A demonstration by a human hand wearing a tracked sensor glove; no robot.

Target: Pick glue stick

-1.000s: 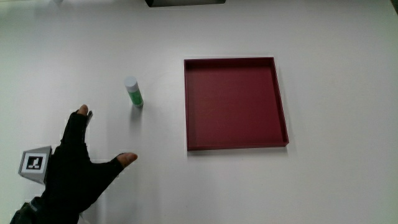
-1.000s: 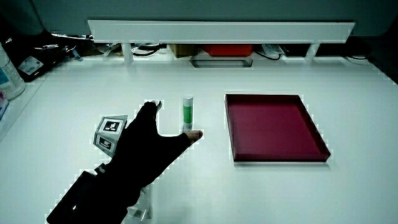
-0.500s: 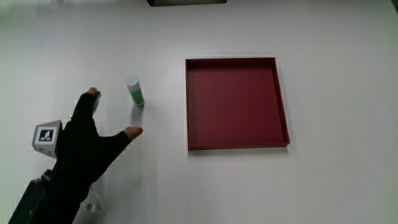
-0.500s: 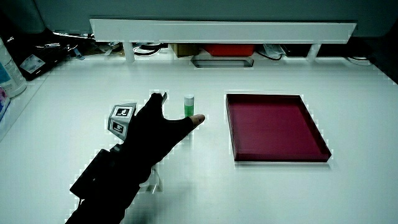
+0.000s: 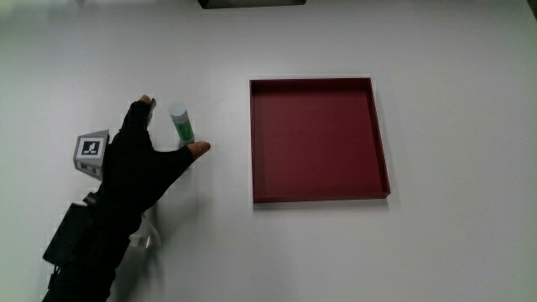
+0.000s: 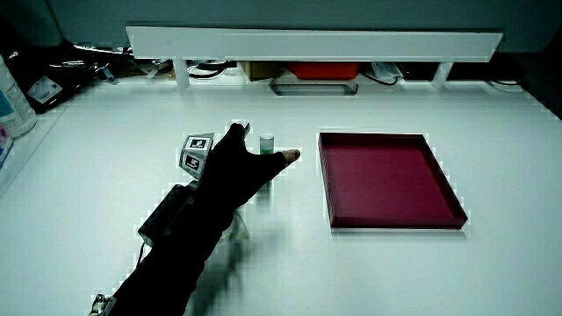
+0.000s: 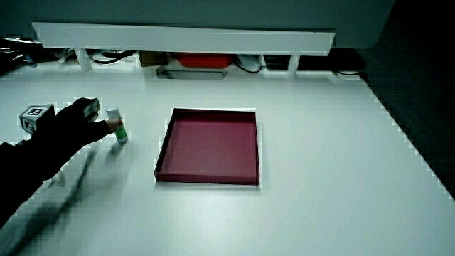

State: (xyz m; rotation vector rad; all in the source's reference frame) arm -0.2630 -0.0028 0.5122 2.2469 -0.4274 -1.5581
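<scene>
— Where's the small green glue stick with the white cap?

— Upright on the white desk, between thumb and forefinger of the black-gloved hand, spread, holding nothing.

— Advice?

— Pinch low, evenly, or it tips.

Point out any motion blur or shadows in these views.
Main view: sharp, with a soft shadow on the table beside the forearm; the glue stick is crisp. In both side views the forearm smears with motion while the hand and red tray stay clear.

The hand hides the glue stick's lower part.
</scene>
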